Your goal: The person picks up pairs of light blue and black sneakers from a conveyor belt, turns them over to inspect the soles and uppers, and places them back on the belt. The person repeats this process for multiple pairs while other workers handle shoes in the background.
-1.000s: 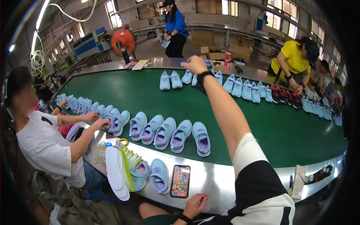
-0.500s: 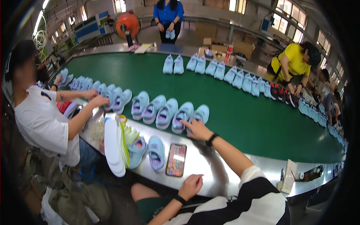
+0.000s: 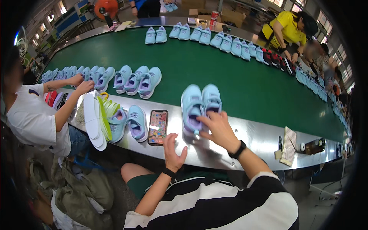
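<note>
Two light-blue sneakers, the left one (image 3: 192, 101) and the right one (image 3: 211, 96), stand side by side across the near metal edge and the green belt, toes pointing away. My right hand (image 3: 219, 131) grips them at the heel openings, its fingers partly inside. Beside them, my left hand (image 3: 174, 154) hovers over the front of the metal edge with fingers apart and nothing in it. A phone (image 3: 158, 128) with a lit screen lies left of that hand. Farther left, a loose light-blue sneaker (image 3: 137, 122) sits next to another sneaker (image 3: 118, 124) with its opening showing lilac.
White insoles (image 3: 93, 119) and yellow-green strips lie at the left. A co-worker in a white shirt (image 3: 38, 119) handles sneakers there. Several light-blue pairs line the green belt's (image 3: 245, 97) far side. A white tray (image 3: 288, 145) stands at the right.
My right hand has drawn the pair of sneakers from the row toward me. My left hand has risen with its fingers spread. The whole view has shifted.
</note>
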`<action>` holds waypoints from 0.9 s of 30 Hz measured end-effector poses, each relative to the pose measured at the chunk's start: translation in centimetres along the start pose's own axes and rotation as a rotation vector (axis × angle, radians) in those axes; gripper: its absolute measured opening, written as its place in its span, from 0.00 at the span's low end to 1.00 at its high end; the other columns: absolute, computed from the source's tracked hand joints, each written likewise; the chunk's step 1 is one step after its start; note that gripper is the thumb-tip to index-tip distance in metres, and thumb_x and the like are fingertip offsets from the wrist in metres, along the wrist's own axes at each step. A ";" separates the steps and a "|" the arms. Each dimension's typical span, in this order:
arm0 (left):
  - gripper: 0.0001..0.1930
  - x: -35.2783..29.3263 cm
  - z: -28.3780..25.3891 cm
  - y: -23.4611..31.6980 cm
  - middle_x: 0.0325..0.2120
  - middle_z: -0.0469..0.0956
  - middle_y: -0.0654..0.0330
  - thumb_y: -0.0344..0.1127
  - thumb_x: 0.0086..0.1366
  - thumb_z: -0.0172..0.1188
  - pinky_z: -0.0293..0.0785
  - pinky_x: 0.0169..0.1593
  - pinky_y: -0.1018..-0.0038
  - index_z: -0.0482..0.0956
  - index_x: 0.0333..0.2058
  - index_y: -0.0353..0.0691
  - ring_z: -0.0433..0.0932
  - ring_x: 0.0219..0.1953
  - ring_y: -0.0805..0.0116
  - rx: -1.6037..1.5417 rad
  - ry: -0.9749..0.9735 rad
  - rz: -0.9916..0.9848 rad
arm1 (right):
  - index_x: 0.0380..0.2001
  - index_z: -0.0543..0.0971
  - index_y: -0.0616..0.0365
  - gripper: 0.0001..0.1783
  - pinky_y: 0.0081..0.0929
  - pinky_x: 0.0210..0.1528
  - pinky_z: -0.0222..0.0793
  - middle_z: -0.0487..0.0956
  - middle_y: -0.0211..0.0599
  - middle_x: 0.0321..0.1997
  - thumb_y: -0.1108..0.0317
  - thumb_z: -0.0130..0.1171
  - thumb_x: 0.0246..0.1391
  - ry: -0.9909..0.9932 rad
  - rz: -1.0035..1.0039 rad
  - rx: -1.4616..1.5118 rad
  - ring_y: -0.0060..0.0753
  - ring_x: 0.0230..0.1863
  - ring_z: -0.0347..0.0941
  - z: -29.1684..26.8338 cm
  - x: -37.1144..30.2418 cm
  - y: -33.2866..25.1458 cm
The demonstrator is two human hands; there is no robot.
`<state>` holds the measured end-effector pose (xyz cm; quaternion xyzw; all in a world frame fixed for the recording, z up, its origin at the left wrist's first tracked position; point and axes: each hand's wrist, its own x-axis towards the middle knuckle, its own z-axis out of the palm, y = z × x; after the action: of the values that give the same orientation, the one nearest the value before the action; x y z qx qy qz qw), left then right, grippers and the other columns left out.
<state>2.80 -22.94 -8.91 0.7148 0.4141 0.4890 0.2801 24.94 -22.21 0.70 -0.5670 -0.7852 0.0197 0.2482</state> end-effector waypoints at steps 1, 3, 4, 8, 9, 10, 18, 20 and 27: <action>0.25 0.2 0.0 0.3 0.51 0.68 0.50 0.28 0.56 0.61 0.72 0.47 0.69 0.70 0.54 0.34 0.70 0.48 0.58 0.044 0.044 0.014 | 0.46 0.80 0.54 0.26 0.40 0.48 0.63 0.77 0.42 0.35 0.57 0.73 0.42 0.019 -0.034 0.042 0.46 0.40 0.74 -1.1 -2.3 -0.9; 0.23 0.9 0.2 0.9 0.49 0.70 0.51 0.28 0.60 0.61 0.72 0.45 0.72 0.70 0.54 0.34 0.73 0.43 0.64 -0.101 -0.150 -0.151 | 0.43 0.81 0.57 0.24 0.35 0.38 0.70 0.77 0.43 0.30 0.60 0.73 0.43 -0.076 0.110 0.459 0.45 0.32 0.75 -2.3 -5.4 -1.6; 0.22 1.3 0.3 1.2 0.46 0.71 0.53 0.29 0.62 0.62 0.74 0.41 0.75 0.69 0.55 0.33 0.74 0.37 0.69 -0.088 -0.268 -0.162 | 0.40 0.81 0.61 0.21 0.30 0.29 0.71 0.78 0.42 0.27 0.62 0.73 0.45 0.075 0.119 0.471 0.39 0.28 0.77 -2.5 -7.0 -1.9; 0.27 2.3 0.9 2.1 0.41 0.74 0.52 0.36 0.61 0.65 0.76 0.35 0.72 0.69 0.57 0.32 0.75 0.35 0.67 -0.038 -0.335 -0.435 | 0.53 0.74 0.67 0.34 0.25 0.34 0.73 0.79 0.42 0.38 0.57 0.73 0.48 0.239 0.745 0.377 0.28 0.33 0.77 -0.6 -9.7 -0.7; 0.28 2.5 1.0 2.0 0.41 0.75 0.51 0.36 0.61 0.65 0.76 0.35 0.71 0.69 0.57 0.31 0.75 0.35 0.67 -0.042 -0.341 -0.442 | 0.56 0.71 0.67 0.37 0.25 0.35 0.73 0.79 0.43 0.38 0.56 0.72 0.49 0.209 0.755 0.502 0.29 0.33 0.77 0.4 -9.8 -0.1; 0.28 2.7 1.1 1.9 0.40 0.76 0.51 0.36 0.61 0.64 0.77 0.35 0.71 0.69 0.57 0.31 0.76 0.35 0.66 -0.040 -0.356 -0.478 | 0.59 0.69 0.67 0.39 0.25 0.36 0.74 0.78 0.44 0.39 0.54 0.71 0.50 0.157 0.811 0.604 0.29 0.33 0.77 1.3 -9.9 0.3; 0.20 3.7 0.6 0.3 0.51 0.77 0.57 0.29 0.71 0.48 0.70 0.55 0.75 0.68 0.60 0.32 0.77 0.50 0.71 -0.786 -0.364 -0.800 | 0.65 0.63 0.65 0.28 0.21 0.49 0.70 0.78 0.38 0.47 0.71 0.52 0.62 0.120 0.849 1.341 0.24 0.45 0.75 3.1 -10.5 3.5; 0.22 3.4 0.1 0.8 0.54 0.75 0.56 0.30 0.72 0.45 0.71 0.57 0.72 0.64 0.62 0.32 0.76 0.53 0.69 -0.906 -0.388 -0.855 | 0.66 0.63 0.61 0.28 0.21 0.59 0.64 0.75 0.35 0.55 0.75 0.46 0.63 0.166 0.882 1.584 0.24 0.55 0.71 3.3 -10.6 2.6; 0.24 2.0 0.2 3.5 0.62 0.67 0.59 0.40 0.75 0.43 0.60 0.68 0.62 0.59 0.66 0.41 0.67 0.63 0.62 -1.185 -0.327 -0.865 | 0.72 0.50 0.59 0.40 0.28 0.64 0.59 0.61 0.40 0.67 0.73 0.47 0.55 0.285 0.834 1.821 0.31 0.64 0.61 3.6 -10.5 -1.0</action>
<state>4.52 -22.97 -5.21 0.2812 0.2788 0.3639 0.8430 25.03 -31.08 -6.03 -0.3881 -0.1736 0.6288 0.6511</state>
